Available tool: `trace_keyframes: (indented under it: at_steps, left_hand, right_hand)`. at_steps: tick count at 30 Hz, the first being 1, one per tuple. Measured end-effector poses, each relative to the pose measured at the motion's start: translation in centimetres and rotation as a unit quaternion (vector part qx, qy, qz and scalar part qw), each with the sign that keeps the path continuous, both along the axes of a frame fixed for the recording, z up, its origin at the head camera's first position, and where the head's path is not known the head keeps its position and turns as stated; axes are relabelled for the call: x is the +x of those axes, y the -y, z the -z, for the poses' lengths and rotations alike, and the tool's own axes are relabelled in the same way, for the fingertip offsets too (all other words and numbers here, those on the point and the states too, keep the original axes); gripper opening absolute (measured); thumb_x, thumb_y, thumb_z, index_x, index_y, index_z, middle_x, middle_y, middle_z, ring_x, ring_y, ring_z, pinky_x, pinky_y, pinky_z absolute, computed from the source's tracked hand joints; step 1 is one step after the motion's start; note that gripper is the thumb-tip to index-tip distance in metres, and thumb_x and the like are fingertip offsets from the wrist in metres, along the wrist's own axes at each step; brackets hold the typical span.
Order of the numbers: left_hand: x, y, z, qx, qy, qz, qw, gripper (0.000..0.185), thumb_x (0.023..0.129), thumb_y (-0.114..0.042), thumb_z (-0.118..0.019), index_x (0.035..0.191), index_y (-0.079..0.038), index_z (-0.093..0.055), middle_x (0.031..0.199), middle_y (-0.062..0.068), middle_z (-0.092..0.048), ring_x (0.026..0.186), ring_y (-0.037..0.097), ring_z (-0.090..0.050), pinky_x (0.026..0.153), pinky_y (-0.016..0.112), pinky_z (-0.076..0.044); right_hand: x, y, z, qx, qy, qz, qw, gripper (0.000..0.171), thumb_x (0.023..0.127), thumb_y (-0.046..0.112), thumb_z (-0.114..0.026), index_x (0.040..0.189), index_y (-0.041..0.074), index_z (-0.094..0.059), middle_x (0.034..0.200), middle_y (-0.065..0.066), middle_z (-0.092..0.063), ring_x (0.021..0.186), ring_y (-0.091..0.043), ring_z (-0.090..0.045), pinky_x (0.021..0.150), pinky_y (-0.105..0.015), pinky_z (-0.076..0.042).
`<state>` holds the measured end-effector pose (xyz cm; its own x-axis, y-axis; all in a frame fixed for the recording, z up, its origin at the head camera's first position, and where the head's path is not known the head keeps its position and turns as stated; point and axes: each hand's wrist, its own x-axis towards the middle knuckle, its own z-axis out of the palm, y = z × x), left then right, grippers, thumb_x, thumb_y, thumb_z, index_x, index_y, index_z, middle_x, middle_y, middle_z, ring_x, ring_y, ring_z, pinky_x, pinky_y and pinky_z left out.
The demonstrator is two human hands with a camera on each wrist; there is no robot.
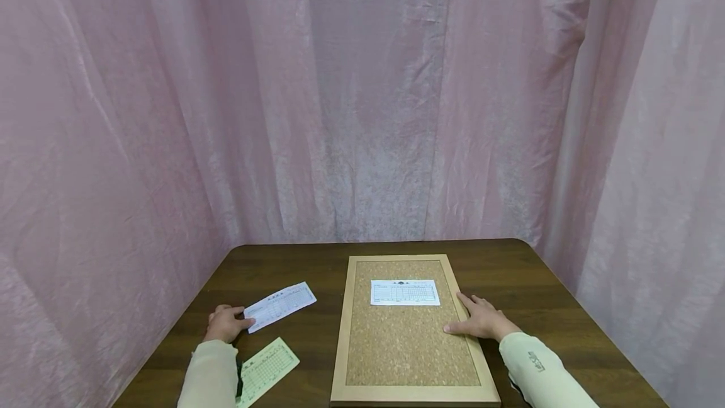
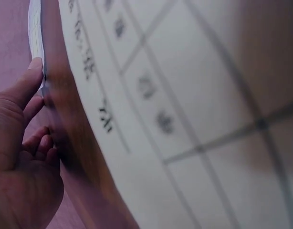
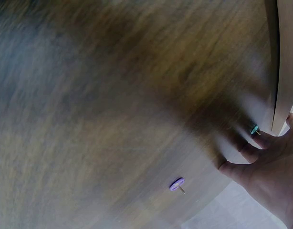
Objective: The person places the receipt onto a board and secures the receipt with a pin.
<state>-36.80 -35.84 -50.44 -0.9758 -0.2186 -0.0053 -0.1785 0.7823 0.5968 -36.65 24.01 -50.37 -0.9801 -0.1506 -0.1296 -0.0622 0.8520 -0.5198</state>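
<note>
Left hand pinches the white slip by its corner: thin, floppy paper. Right hand rests flat on the corkboard.

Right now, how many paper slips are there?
3. One white slip lies on the cork board. Another white slip is at the left hand. A green slip lies beside the left sleeve. More may be hidden.

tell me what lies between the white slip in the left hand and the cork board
Only bare table: in the head view, nothing sits between the white slip held by the left hand and the cork board.
</note>
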Motion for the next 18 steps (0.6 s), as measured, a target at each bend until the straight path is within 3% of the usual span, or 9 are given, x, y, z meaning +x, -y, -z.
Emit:
trace_keyframes:
  at_steps: [18]
  left_hand:
    - [-0.03, -0.57, -0.14, -0.062, -0.007, 0.027, 0.9977, 0.057, 0.092, -0.034, -0.069, 0.135, 0.002, -0.056, 0.135, 0.042, -0.031, 0.124, 0.061, -0.027, 0.099, 0.070, -0.024]
  right_hand:
    - [0.17, 0.02, -0.28, 0.005, -0.004, -0.007, 1.000, 0.109, 0.077, 0.064, -0.075, 0.155, 0.002, -0.029, 0.149, -0.041, -0.025, 0.137, -0.061, -0.019, 0.103, -0.077, -0.014]
